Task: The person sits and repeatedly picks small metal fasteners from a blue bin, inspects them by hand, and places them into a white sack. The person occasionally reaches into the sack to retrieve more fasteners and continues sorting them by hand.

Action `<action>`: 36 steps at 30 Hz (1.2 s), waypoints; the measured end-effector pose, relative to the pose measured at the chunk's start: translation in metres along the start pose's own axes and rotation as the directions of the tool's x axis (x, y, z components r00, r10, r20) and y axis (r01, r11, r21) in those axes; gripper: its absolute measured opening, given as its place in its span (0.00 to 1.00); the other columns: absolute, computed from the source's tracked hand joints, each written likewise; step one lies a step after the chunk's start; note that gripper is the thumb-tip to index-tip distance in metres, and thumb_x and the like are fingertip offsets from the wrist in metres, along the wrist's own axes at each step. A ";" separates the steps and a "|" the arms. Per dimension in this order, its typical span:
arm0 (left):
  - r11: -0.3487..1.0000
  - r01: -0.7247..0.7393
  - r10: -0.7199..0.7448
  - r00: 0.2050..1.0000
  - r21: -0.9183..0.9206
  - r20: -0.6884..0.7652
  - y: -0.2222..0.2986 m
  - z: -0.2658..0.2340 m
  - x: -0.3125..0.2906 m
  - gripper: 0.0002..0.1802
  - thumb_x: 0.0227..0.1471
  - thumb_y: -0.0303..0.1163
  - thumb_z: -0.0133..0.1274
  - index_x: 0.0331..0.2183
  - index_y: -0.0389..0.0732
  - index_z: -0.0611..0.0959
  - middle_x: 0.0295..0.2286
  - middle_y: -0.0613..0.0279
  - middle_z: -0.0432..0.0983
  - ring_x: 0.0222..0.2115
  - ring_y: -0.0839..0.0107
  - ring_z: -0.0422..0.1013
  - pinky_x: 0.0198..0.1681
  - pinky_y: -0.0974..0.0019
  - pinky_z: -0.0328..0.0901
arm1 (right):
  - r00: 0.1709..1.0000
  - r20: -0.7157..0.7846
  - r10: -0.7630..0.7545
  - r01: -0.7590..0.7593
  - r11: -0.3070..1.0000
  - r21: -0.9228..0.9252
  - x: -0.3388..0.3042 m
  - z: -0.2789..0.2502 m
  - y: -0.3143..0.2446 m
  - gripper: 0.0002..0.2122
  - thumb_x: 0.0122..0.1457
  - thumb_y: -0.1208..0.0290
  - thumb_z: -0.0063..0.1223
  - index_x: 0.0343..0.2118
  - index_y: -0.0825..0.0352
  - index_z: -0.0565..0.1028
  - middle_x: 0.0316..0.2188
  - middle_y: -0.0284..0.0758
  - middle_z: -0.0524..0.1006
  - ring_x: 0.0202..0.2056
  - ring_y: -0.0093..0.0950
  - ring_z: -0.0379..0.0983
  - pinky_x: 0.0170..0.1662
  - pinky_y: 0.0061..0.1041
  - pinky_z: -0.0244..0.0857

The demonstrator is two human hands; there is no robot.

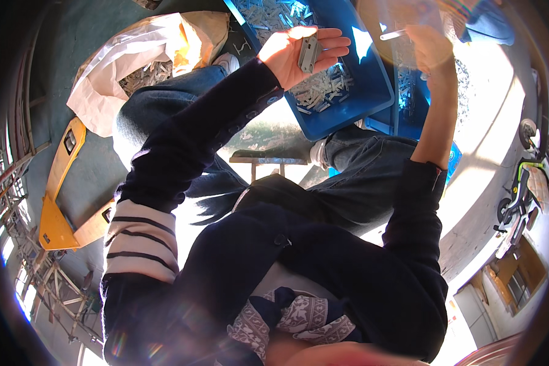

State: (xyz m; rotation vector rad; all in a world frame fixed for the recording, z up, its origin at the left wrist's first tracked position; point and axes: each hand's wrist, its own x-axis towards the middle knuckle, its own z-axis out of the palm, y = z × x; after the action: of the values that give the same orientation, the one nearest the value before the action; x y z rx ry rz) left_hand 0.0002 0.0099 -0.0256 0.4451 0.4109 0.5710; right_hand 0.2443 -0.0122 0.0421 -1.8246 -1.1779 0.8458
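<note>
My left hand [290, 58] is held palm up over the blue bin, fingers stretched out. A small grey metal piece [310, 53] with a slot and holes lies across its palm, possibly more than one layered together. Up at the right, my right hand [430, 46] is closed on a thin, pale metal strip [393, 35] whose free end points left. Glare washes over those fingers. Beneath my left hand, the blue bin [372, 100] contains many loose metal strips [323, 90].
A paper sack [94, 91] of metal pieces stands at the left, beyond my leg. Another blue container [402, 122] sits beside the bin. A yellow pallet jack [61, 183] is at the left. A scooter [521, 189] stands far right.
</note>
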 end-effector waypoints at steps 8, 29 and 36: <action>0.995 0.046 -0.033 0.990 -0.092 0.136 -0.002 0.003 0.002 0.37 0.47 0.57 0.34 0.49 0.36 0.61 0.48 0.52 0.57 0.48 0.61 0.58 0.46 0.68 0.60 | 0.808 0.039 -0.587 0.571 0.766 -0.295 0.005 0.014 -0.003 0.09 0.49 0.66 0.50 0.32 0.63 0.74 0.21 0.34 0.74 0.19 0.18 0.69 0.22 0.13 0.61; 0.948 0.022 0.118 0.902 -0.318 0.415 -0.005 -0.009 0.006 0.34 0.49 0.55 0.34 0.46 0.36 0.63 0.42 0.51 0.66 0.40 0.63 0.67 0.42 0.70 0.64 | 0.696 0.343 -0.631 0.620 0.769 0.156 -0.039 0.073 -0.021 0.03 0.49 0.74 0.51 0.28 0.65 0.71 0.19 0.31 0.72 0.17 0.17 0.67 0.21 0.12 0.60; 0.995 -0.013 0.030 0.983 -0.097 0.181 0.002 0.005 0.000 0.27 0.44 0.28 0.46 0.48 0.33 0.61 0.45 0.46 0.61 0.47 0.59 0.59 0.49 0.68 0.58 | 0.859 0.456 -0.232 -0.229 0.622 0.749 -0.026 0.052 -0.020 0.07 0.56 0.69 0.38 0.30 0.67 0.67 0.23 0.28 0.64 0.18 0.15 0.52 0.17 0.12 0.45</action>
State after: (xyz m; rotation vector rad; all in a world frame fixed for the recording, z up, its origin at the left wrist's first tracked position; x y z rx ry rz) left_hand 0.0018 0.0097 -0.0208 0.4066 0.2028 0.5633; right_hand 0.1830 -0.0179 0.0386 -0.8564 -0.8597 1.6225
